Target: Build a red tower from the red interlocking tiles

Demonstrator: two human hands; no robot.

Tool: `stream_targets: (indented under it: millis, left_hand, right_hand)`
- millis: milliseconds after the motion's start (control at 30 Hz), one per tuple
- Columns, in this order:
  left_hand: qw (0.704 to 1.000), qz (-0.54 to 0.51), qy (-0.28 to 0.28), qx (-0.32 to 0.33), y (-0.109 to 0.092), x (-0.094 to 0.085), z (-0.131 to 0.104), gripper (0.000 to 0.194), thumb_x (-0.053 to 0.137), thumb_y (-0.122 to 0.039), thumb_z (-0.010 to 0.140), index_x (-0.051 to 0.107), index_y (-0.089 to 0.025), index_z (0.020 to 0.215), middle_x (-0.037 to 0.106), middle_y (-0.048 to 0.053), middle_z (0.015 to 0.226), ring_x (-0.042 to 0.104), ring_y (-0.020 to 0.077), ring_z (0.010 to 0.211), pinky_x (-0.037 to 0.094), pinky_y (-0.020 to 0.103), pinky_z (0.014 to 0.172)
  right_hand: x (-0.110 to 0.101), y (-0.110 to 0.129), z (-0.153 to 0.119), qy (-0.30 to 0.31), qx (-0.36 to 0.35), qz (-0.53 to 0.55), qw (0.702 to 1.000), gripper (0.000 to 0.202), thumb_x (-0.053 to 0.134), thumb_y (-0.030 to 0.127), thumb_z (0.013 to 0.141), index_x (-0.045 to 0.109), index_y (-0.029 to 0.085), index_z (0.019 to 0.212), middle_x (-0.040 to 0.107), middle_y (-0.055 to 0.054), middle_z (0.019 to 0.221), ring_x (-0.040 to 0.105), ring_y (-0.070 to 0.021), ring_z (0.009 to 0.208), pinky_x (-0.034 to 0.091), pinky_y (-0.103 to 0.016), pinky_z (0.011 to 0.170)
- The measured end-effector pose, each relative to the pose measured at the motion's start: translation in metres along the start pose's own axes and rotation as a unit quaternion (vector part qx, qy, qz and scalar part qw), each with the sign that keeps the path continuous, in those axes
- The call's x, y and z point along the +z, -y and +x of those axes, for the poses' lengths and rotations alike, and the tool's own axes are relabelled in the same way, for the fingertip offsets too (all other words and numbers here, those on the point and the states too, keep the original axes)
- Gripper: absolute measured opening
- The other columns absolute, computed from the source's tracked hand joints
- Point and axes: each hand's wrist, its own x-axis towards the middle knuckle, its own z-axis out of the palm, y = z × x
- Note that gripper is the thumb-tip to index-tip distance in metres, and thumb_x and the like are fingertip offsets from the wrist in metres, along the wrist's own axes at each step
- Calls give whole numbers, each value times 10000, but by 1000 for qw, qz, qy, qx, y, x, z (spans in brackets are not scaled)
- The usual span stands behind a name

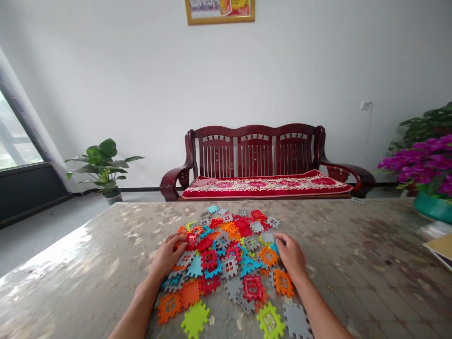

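A heap of flat plastic tiles with notched edges, in red, orange, blue, green and grey, lies on the patterned table [339,263]. My left hand [170,254] rests at the heap's left edge, fingers spread over orange and red tiles, none gripped. At the right edge, my right hand [290,252] has its fingertips by a grey tile [268,237]; its fingers are bent, and whether they grip anything is hidden. Nearest me are a solid green tile [195,320], a green window tile [270,321] and a grey tile [296,321].
Behind the table stands a dark red wooden bench [254,150] with a red patterned cover [264,185]. A potted plant [106,165] is at the left. Purple flowers [420,162] in a teal pot [432,206] and some papers [441,247] are at the right.
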Motion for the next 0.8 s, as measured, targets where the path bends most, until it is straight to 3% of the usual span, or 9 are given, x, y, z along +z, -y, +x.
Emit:
stream_targets:
  millis: [300,567,667,800]
  left_hand:
    - [1000,-14,-12,-13,-1,-1,0,276,503,-482,800,636,-240,806,714,34,896,677,217,846,526,345,827]
    - [995,-20,-63,-75,-10,-7,-8,269,492,-494,804,612,-271,897,753,-1,929,706,226,879,520,322,792]
    - [993,-50,-82,-75,-10,-7,-11,269,501,-499,802,597,-265,892,747,3,900,709,222,895,523,317,802]
    - [992,-74,-83,-64,-13,-6,-13,260,526,-497,782,586,-260,872,721,-10,800,696,197,773,532,298,738]
  right_hand:
    - [0,0,-2,-16,-24,21,999,406,403,437,876,714,280,1085,730,-17,1134,639,-227,1082,451,-340,947]
    - [3,-4,-2,-16,-38,38,998,412,395,454,876,706,275,1079,728,-19,1134,636,-238,1091,457,-358,948]
    - [4,-5,-3,-19,-40,54,998,422,392,467,876,707,275,1080,727,-19,1134,637,-237,1087,459,-360,952]
    - [3,-6,-2,-20,-34,56,998,417,402,481,874,704,281,1080,727,-17,1139,637,-238,1087,458,-358,950]
